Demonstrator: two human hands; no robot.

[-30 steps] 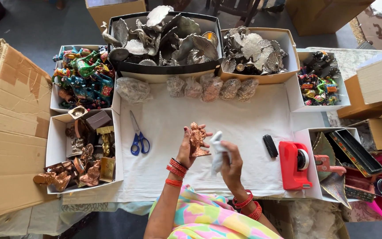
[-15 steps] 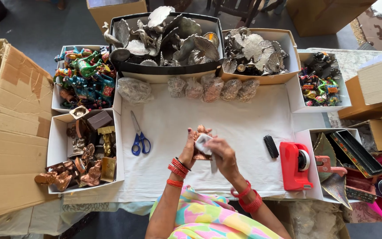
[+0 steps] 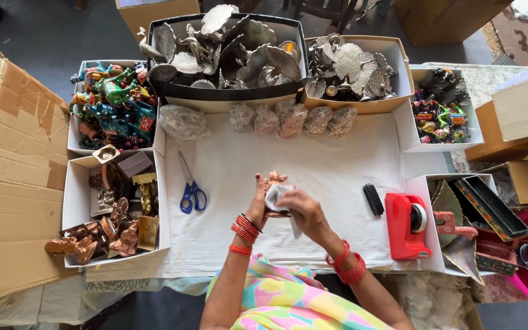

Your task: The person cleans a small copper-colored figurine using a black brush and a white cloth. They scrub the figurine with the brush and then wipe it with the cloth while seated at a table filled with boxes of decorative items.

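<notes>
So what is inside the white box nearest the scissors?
The white box holds copper and brass coloured figurines, a small dark box and other metal pieces. Whatever lies beneath that pile is covered and cannot be seen.

1. Blue scissors (image 3: 191, 194) lie on the white surface (image 3: 337, 165).
2. Red tape dispenser (image 3: 406, 225) sits near a black brush (image 3: 373, 199).
3. Silver leaves fill the black tray (image 3: 227, 91).
4. Wrapped bundles (image 3: 288, 119) line up below it.

Over a white-covered table (image 3: 337, 177), the left hand (image 3: 258, 205) grips a small copper-coloured figurine (image 3: 274, 181) while the right hand (image 3: 300, 211) presses a white cloth (image 3: 274, 197) against it. Blue-handled scissors (image 3: 189, 189) lie just to the left, a black brush (image 3: 373, 199) and red tape dispenser (image 3: 406, 225) to the right.
</notes>
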